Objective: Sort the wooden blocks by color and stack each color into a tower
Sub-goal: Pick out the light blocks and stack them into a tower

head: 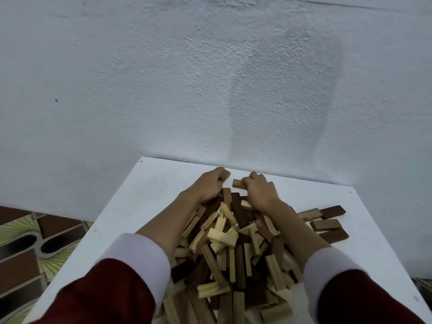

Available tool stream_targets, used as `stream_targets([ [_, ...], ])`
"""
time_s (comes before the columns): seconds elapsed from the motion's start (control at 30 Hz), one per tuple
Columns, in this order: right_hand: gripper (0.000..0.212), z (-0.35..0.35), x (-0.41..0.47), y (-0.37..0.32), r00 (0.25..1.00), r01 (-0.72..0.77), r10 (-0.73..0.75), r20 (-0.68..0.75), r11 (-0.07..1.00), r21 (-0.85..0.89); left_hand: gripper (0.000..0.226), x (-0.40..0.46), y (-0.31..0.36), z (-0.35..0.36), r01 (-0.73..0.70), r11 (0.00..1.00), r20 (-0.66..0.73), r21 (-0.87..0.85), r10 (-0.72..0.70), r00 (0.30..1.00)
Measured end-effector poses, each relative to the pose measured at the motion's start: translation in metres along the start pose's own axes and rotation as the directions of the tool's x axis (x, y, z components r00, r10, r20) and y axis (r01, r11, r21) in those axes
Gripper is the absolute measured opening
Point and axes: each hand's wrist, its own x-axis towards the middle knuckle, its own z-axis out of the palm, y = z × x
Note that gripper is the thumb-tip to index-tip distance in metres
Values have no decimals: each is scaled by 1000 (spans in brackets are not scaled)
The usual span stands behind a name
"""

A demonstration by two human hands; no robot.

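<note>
Fingers of left hand (209, 183) curled round brown block (225, 176); right hand (258, 190) fingers pinch pale block (237, 183), both at far end of mixed pile (233, 244) on surface (149, 188). Risk: forearms nudge pile, blocks slide off near edge.

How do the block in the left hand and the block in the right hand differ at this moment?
The block in the left hand is reddish brown; the block in the right hand is pale tan. The left hand hides most of its block, while the right hand leaves one end sticking out. Both are held beyond the mixed pile, above the white table.
</note>
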Motion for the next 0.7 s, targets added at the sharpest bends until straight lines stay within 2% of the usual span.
stream_targets([
  [0.07,31,-3,-5,5,999,-47,47,-21,999,-3,52,-1,2,2,-4,1000,14,14,4,1000],
  [0.2,37,-8,-17,9,999,-39,39,-12,998,54,53,-4,5,6,-27,999,43,37,26,999],
  [0.3,43,-15,-31,11,998,-30,37,-42,989,146,50,-13,12,5,-36,999,47,24,35,998],
  [0.47,41,-30,-72,-2,985,52,11,-171,932,359,42,-50,19,-8,-38,998,-19,-57,37,999],
  [0.53,40,-33,-98,-14,974,86,23,-224,882,463,38,-72,22,-12,-44,997,-87,-57,39,995],
  [0.6,36,-31,-133,-30,953,99,96,-287,798,595,33,-99,28,-13,-82,990,-195,-111,60,979],
  [0.7,26,-9,-189,-56,877,209,154,-455,731,650,29,-150,39,-8,-183,973,-425,-141,107,899],
])
